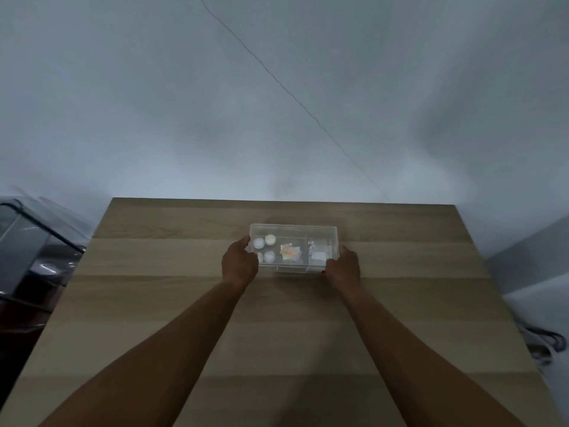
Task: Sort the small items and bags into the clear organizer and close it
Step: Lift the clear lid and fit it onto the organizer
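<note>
Left hand (239,262) and right hand (344,266) grasp clear organizer (294,247) ends; blurred contents indistinct, fingertips hidden

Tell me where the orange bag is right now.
In the head view the orange bag lies in the organizer's middle compartment, between the white round items on the left and pale bags on the right.

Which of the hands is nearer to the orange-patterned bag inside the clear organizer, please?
Left, though only slightly. The left hand grips the organizer at its left end, past the round items; the right hand holds the right end, a compartment beyond the orange-patterned bag.
</note>
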Demonstrator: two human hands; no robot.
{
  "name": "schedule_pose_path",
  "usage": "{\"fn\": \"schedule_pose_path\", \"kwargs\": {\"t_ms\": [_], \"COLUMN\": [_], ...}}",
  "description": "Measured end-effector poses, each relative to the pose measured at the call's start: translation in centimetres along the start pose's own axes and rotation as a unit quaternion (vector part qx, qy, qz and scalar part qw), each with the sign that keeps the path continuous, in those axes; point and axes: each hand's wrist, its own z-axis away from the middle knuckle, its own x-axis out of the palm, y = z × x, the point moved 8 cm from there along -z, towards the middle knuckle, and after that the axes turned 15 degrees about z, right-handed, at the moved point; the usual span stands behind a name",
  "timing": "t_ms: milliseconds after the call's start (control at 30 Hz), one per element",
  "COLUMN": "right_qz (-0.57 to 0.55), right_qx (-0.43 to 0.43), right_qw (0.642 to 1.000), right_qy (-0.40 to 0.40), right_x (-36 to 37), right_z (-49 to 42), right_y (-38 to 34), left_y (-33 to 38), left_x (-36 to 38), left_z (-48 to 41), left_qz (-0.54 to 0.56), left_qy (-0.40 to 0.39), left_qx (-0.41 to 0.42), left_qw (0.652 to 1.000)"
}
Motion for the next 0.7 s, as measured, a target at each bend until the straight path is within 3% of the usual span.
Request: {"fn": "schedule_pose_path", "kwargs": {"t_ms": [400,533,700], "right_qz": [0.084,0.047,-0.022], "right_qx": [-0.041,-0.045,-0.002], "right_qw": [0.994,0.996,1.0], "right_qy": [-0.063,-0.065,-0.018], "right_x": [0.9,0.6,0.3], "right_z": [0.0,0.0,0.4], "right_y": [0.6,1.2,2.4], "left_y": [-0.4,-0.3,-1.4], "left_x": [1.0,1.1,-0.1], "left_z": [-0.3,-0.2,0.5], "left_qz": [-0.068,-0.075,-0.044], "left_qy": [-0.073,-0.098,-0.033], "left_qx": [-0.006,0.015,0.023], "left_qw": [0.995,0.992,0.998]}}
